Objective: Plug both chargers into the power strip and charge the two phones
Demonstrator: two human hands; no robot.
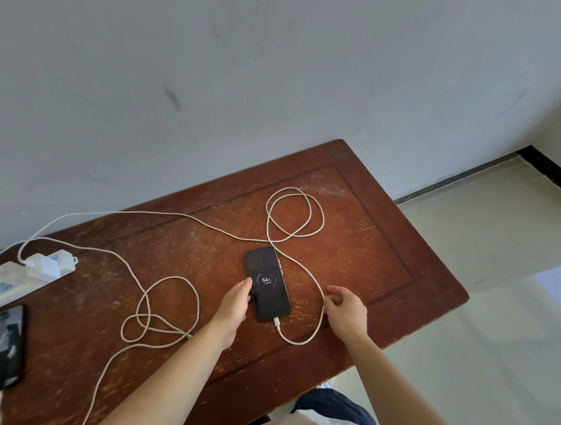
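A black phone [268, 285] lies flat in the middle of the wooden table [368, 250], its screen showing 54% with a charging ring. A white cable [314, 280] is plugged into its near end and loops behind it. My left hand [236, 303] rests against the phone's left edge, fingers straight. My right hand [345, 306] hovers beside the cable on the right, fingers loosely curled, touching or nearly touching it. A second black phone [1, 349] lies at the far left with a cable in its near end. Two white chargers [44, 265] sit in the white power strip [12, 286].
The second cable [165, 307] coils on the table left of my left forearm and runs toward the front edge. A grey wall stands behind the table. Pale tiled floor [481, 290] lies to the right, past the table's right edge.
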